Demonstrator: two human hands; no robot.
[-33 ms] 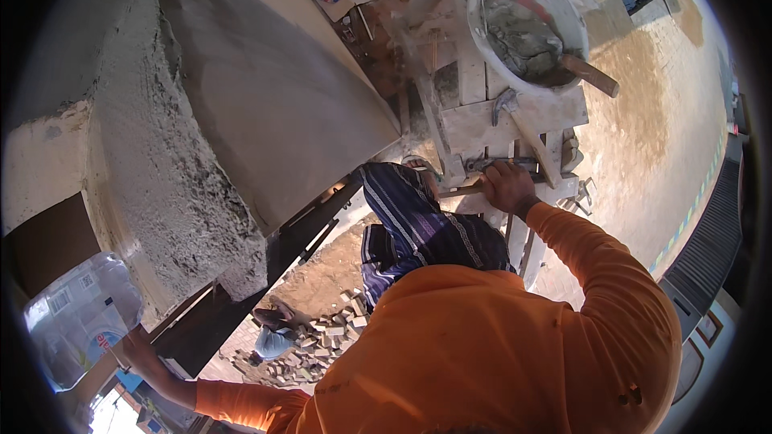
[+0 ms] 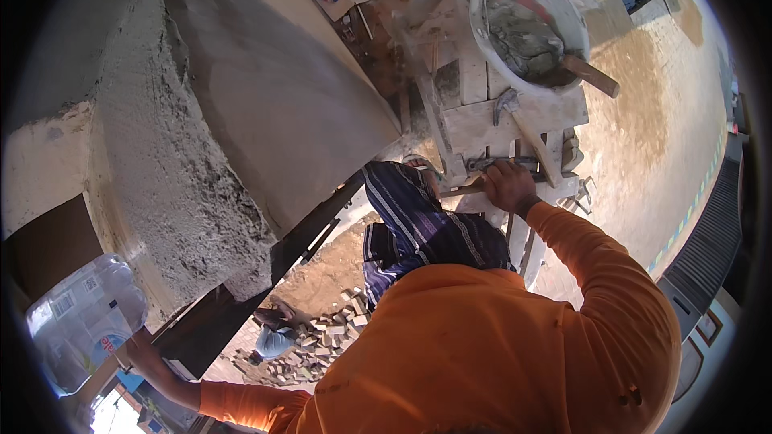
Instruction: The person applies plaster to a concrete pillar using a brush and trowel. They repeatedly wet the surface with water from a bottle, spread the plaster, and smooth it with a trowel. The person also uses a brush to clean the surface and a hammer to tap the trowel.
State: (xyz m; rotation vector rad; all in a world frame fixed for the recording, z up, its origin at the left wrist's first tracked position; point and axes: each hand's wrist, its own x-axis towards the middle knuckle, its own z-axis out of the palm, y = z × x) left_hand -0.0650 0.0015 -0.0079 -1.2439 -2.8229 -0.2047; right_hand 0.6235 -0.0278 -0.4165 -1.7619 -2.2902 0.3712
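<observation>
Orange sleeve (image 2: 595,273), navy striped cloth (image 2: 418,221) (thin white lines), white bucket (image 2: 482,12) holding grey mortar (image 2: 523,36).

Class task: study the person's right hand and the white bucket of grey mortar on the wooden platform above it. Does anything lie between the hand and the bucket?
Yes. The right hand grips a wooden handle at the platform's near edge. Between it and the bucket lie a metal tool on the planks and a wooden stick leaning out of the bucket.

1. A rough plastered wall (image 2: 169,161) – grey, sunlit – rises at left.
2. Paved ground (image 2: 667,137) lies far below at right, in bright daylight.
3. Loose bricks (image 2: 330,329) litter bare earth beneath – shaded.
</observation>
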